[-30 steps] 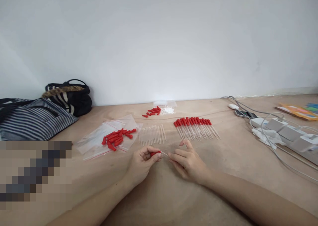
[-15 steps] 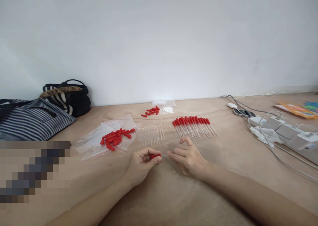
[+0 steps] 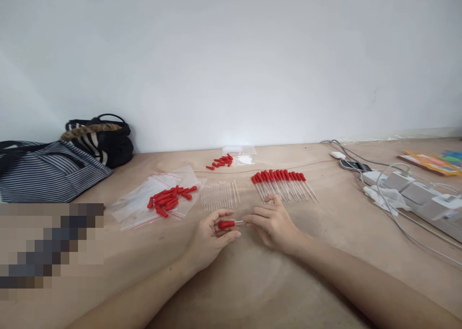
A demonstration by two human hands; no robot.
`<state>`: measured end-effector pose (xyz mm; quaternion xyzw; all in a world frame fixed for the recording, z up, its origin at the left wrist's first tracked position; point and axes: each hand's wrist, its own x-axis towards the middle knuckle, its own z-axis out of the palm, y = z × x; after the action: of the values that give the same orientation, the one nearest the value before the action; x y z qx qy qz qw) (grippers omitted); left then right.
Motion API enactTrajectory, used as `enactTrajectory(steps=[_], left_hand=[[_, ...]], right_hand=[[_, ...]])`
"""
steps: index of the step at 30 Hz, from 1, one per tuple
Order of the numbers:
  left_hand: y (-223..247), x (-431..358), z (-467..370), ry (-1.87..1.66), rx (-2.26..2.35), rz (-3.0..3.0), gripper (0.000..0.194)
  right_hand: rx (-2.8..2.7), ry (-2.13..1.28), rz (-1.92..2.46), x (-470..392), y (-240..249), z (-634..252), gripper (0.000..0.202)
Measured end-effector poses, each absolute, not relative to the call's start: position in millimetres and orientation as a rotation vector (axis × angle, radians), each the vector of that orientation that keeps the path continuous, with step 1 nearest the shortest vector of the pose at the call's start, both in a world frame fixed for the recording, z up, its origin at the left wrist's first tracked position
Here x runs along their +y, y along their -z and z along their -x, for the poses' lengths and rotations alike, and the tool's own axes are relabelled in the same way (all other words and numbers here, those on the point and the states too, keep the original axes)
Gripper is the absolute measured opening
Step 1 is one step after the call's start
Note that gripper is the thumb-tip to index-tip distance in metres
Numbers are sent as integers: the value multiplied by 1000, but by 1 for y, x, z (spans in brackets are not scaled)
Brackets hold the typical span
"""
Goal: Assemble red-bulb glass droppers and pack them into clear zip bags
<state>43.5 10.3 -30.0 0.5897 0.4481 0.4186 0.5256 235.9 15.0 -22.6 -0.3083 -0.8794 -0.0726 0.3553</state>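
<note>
My right hand (image 3: 272,225) pinches the clear tube of a dropper (image 3: 227,225) whose red rubber bulb points left. Around that bulb my left hand (image 3: 212,235) is open, thumb and fingers apart; whether a finger still touches the bulb I cannot tell. Beyond my right hand lies a row of droppers (image 3: 277,177) with red bulbs on their tubes. Bare clear tubes (image 3: 220,195) lie side by side past my left hand. Several loose red rubber bulbs (image 3: 169,200) rest on clear plastic bags (image 3: 132,206) to the left.
Farther back, more red bulbs (image 3: 222,162) lie beside a small clear bag (image 3: 243,156) near the wall. A striped bag (image 3: 54,167) and a black bag (image 3: 119,143) stand at left. On the right are a power strip with chargers (image 3: 418,191), cables and orange packets (image 3: 429,163).
My left thumb and fingers have spread away from the red bulb, which now shows fully. My right hand keeps its pinch on the tube.
</note>
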Motion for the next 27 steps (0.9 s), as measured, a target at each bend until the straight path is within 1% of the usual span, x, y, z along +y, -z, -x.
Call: enactTrajectory(steps=[3,5,10,20,24,27], left_hand=[[30,11,-44,-1016,1057,-1418,25],[30,12,-46,-1035,1028,-1417,20],[28,12,-48,-1079,1019,-1345,23],[23,13,-46,-1015,1011,-1273,28],[23,13,-46,-1003,1023,-1294,27],[27,13,-45,-943,1045,-1379,25]], right_hand=[[-2279,169,832,16,22,-239,19],[-2279,159,837,16,22,-238,20],[-2229,136,812,15,25,-233,22],[-2237,89,794,19,24,-236,20],[-2268,95,814,18,24,-235,21],[-2340,100,862,16,22,-236,18]])
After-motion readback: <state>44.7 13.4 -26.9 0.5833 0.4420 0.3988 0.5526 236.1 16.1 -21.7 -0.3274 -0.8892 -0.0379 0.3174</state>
